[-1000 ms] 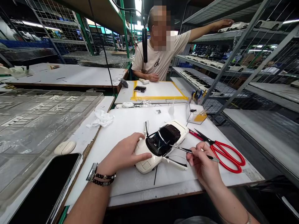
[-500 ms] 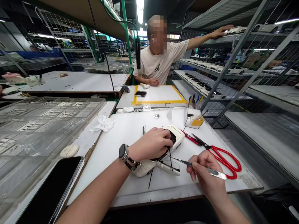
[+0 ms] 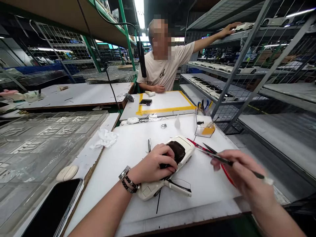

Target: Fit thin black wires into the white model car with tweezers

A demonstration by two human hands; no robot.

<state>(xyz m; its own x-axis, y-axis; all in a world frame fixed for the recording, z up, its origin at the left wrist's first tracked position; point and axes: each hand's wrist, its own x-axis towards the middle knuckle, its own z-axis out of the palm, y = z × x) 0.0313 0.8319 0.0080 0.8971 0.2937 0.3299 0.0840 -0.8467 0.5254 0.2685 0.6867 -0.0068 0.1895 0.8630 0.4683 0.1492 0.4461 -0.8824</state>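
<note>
A cream-white model car (image 3: 186,146) lies on the white worktop with its door (image 3: 181,189) swung out toward me. My left hand (image 3: 160,161) rests over the open cabin, fingers curled down into it and gripping the car; what the fingertips touch inside is hidden. Tweezers (image 3: 222,159), slightly blurred, are pinched in my right hand (image 3: 247,171), to the right of the car and apart from it. A thin black strip (image 3: 158,200) sticks out from beneath the car near the open door. Red-handled scissors (image 3: 227,174) lie partly hidden behind my right hand.
A clear box (image 3: 204,130) with tools stands at the back right. A crumpled tissue (image 3: 105,138), earbud case (image 3: 67,172) and phone (image 3: 53,205) lie left. Opposite sits a co-worker (image 3: 160,70), one arm reaching to the rack (image 3: 219,69) of model cars.
My right hand has drawn the tweezers away from the car, to the right and up. The black strip that hung by my left fingers no longer shows there. My left hand stays on the car.
</note>
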